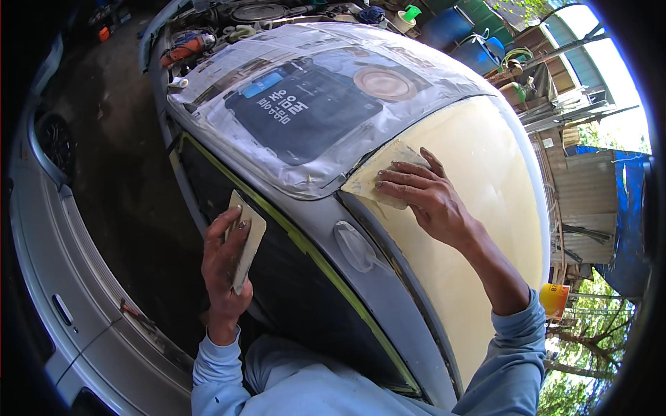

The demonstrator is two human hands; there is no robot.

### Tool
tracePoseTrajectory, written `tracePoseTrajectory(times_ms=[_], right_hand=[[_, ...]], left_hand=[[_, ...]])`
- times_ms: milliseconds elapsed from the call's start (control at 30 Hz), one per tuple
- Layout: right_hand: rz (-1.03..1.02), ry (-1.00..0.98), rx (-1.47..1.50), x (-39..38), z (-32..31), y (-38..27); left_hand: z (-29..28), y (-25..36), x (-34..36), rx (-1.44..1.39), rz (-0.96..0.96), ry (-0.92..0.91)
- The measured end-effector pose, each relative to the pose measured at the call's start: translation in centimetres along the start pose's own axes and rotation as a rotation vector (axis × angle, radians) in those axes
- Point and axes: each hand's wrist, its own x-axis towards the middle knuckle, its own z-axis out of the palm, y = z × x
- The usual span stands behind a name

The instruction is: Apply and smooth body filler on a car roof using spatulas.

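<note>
My right hand [438,202] grips a thin, pale spreader [368,173] smeared with filler, its fingers laid along the blade. The spreader rests against the front corner of a car roof [479,187] coated in cream-yellow filler. To the left, my left hand [225,277] holds a small flat putty board [251,239] tilted on edge, thumb and fingers around it, over the dark side window [298,298]. Dark smudges mark the fingers of both hands. A grey side rail with a dark groove [395,253] runs between roof and window.
Newspaper and plastic sheeting [312,104] cover the windshield. Yellow-green masking tape [298,239] edges the side window. A silver car [76,277] stands at left. Beyond the roof are blue barrels [479,52], long poles [569,114] and a yellow-orange container [553,300].
</note>
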Motion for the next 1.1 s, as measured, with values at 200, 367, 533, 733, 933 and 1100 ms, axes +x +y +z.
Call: tracePoseTrajectory(times_ms=[200,367,533,733,933,1100], right_hand=[[0.006,0.001,0.026,-0.2,0.2,-0.1],[0.017,0.009,0.086,-0.9,0.6,-0.1],[0.039,-0.004,0.128,-3.2,0.5,-0.6],[0.090,-0.059,0.125,-6.6,-0.1,-1.9],[0.065,-0.115,0.020,-7.9,-3.1,-3.0],[0.033,0.087,-0.016,-5.2,-3.7,-2.3]], left_hand=[[0.1,0.1,-0.2,-0.018,0.000,-0.014],[0.1,0.3,-0.2,-0.010,0.008,-0.020],[-0.2,0.4,-0.3,-0.007,-0.001,-0.025],[0.0,0.7,-0.4,-0.027,-0.015,-0.046],[-0.3,0.9,-0.2,-0.019,0.024,-0.038],[-0.3,0.8,-0.7,-0.008,-0.039,-0.012]])
